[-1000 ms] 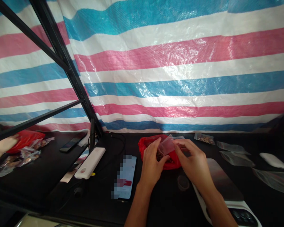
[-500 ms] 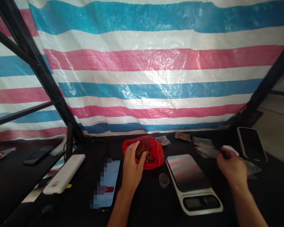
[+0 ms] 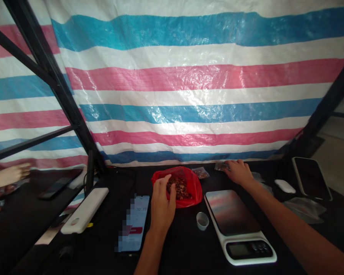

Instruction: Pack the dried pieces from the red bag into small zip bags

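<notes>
My left hand (image 3: 163, 202) rests at the near left edge of a red plastic bag (image 3: 199, 191). Its fingers are apart, and nothing shows between them. Inside the bag lies a heap of small reddish-brown pieces (image 3: 179, 187). My right hand (image 3: 239, 172) reaches to the back of the table, its fingers closed at a small clear packet (image 3: 221, 166), partly hidden by them. Another small filled packet (image 3: 201, 173) lies beside the red bag. In front stand a small clear cup (image 3: 202, 221) and a kitchen scale (image 3: 232, 214) with a bare platform.
A lit phone (image 3: 136, 225) and a white power bank (image 3: 86, 210) lie on the left. Clear plastic bags (image 3: 305, 210), a white mouse (image 3: 284, 186) and a white-edged device (image 3: 312, 177) are on the right. Another person's hand (image 3: 11, 175) shows at far left.
My right hand has moved left and back, from beside the mouse and clear bags to the small packet. My left hand stays at the red bag. Another person's hand has appeared at far left.
</notes>
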Demonstrator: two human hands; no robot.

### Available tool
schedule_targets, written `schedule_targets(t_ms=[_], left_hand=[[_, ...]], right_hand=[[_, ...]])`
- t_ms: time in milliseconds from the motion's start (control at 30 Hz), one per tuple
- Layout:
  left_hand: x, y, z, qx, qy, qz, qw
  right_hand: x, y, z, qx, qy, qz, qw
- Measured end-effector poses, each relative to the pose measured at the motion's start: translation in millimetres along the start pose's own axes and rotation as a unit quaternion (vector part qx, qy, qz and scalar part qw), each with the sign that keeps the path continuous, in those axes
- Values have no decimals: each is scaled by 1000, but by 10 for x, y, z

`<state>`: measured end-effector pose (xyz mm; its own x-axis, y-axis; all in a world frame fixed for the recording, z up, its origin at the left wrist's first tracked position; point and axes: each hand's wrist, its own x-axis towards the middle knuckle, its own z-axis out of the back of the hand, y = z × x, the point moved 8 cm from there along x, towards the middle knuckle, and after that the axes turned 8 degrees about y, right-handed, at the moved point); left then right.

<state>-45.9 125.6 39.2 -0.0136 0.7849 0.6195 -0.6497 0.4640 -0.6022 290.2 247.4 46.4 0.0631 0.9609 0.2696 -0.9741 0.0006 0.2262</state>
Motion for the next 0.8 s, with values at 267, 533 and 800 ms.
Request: schedule_targets(t_ms=[267,533,800], left_hand=[[24,-16,24,-90,2,35,995],[-66,-120,-304,-411,126,135,893],[-112,-25,-226,-484,143,171,846]], right_hand=[[-179,92,242,45,12,-1,999],[-1454,1464,621,210,-159,261,929],[-1449,1643,365,252,-140,261,921]])
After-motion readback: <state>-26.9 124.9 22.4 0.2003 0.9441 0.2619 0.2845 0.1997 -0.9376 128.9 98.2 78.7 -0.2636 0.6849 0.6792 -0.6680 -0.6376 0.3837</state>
